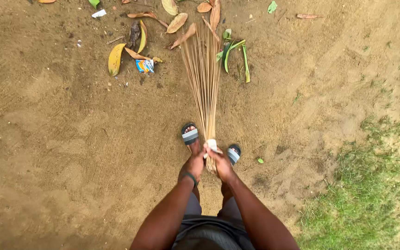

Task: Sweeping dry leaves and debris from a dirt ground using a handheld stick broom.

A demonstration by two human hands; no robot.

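- Head view, L to R: left hand [193, 163] w/ dark wristband, fingers wrapped round the broom [205, 88] at its bound end.
- Right hand [221, 163] just beside, fingers also closed on it; both equally near.
- Broom: thin tan sticks, long axis running straight away from person, tips fanned among dry leaves [137, 44] on bare dirt [61, 139].

We see bare sandy ground [61, 153]; dry leaves [116, 58], green leaves [231, 48] and a small wrapper [145, 65] lie well beyond our hands, grass [376, 194] to their right.
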